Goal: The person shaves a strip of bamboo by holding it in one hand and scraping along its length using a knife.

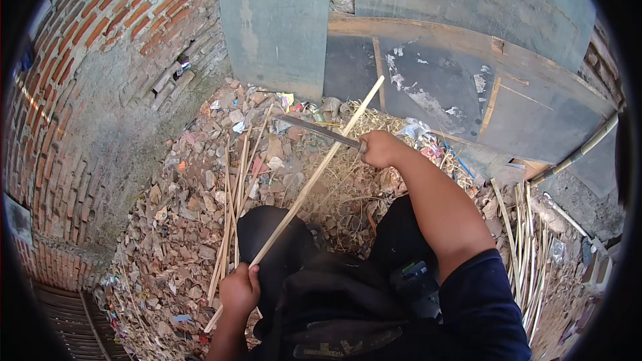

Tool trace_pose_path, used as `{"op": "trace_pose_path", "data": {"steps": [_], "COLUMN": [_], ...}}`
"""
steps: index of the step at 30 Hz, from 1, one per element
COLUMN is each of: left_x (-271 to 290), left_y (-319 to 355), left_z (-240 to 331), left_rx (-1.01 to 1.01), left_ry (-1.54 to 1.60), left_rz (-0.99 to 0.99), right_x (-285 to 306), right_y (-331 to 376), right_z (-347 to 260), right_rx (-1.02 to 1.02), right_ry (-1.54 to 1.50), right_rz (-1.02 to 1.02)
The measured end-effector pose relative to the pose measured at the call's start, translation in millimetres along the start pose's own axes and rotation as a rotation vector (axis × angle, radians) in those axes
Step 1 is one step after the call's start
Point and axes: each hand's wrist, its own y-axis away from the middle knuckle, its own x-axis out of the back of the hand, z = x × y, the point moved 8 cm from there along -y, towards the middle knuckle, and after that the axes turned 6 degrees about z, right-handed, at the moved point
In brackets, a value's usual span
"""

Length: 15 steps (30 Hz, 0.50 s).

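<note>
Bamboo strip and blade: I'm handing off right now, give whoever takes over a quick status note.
Left hand: closed around the near end of the long bamboo strip, which slants away over the knees.
Right hand: grips the knife, blade lying across the strip's upper part.
Done: thin strips lie on the rubble to the left; more bamboo slats on the right.
Left: the held strip remains under the blade; how far it is worked cannot be told.

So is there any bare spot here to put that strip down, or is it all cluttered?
Little is bare. The rubble between the brick wall and the loose strips is flattest. Ahead, the long strip in the left hand crosses the blade held by the right hand over shavings. A bundle of strips crowds the right.
</note>
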Motion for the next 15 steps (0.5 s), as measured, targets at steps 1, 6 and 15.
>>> {"op": "trace_pose_path", "data": {"steps": [1, 6, 15], "left_x": [-2, -1, 15], "left_y": [-3, 10, 16], "left_z": [-2, -20, -25], "left_rx": [0.000, 0.008, 0.005], "left_ry": [0.012, 0.069, 0.084], "left_rz": [0.009, 0.020, -0.027], "right_x": [2, 9, 25], "right_y": [-3, 19, 4], "right_z": [5, -46, 16], "right_rx": [0.011, 0.147, 0.029], "right_ry": [0.007, 0.089, 0.029], "right_rz": [0.049, -0.018, 0.173]}}
